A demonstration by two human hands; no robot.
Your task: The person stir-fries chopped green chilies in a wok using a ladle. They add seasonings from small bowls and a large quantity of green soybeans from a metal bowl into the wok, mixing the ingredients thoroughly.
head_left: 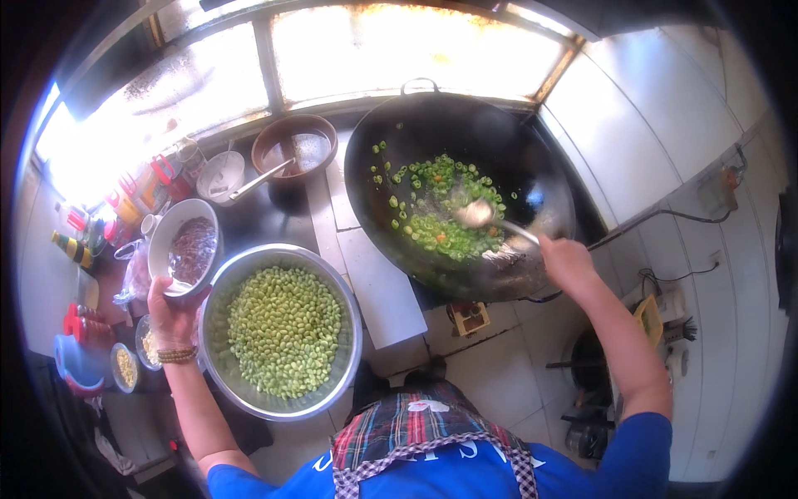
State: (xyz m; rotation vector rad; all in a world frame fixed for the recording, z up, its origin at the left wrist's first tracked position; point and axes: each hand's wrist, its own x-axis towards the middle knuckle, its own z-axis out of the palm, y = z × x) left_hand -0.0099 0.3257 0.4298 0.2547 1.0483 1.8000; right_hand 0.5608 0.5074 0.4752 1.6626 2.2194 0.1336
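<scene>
My left hand (169,318) grips the near rim of a white bowl (215,252), its thumb over the edge. Inside lies dark reddish, glossy food (192,251) that looks like minced meat. Right beside that hand is a wide metal basin (280,408) holding many shelled green beans (283,330). My right hand (566,265) is closed around the handle of a metal ladle (477,214), whose head is blurred among chopped green peppers (436,234) with a few orange bits. These lie in a large black wok (386,218), with wisps of steam above.
Left of the wok, a brown bowl (259,150) holds liquid and a spoon (262,179); a small white bowl (221,176) stands beside it. Seasoning jars (171,178), a plastic bag (136,274) and small bowls of chopped pieces (126,368) crowd the left. Tiled wall (629,125) bounds the right.
</scene>
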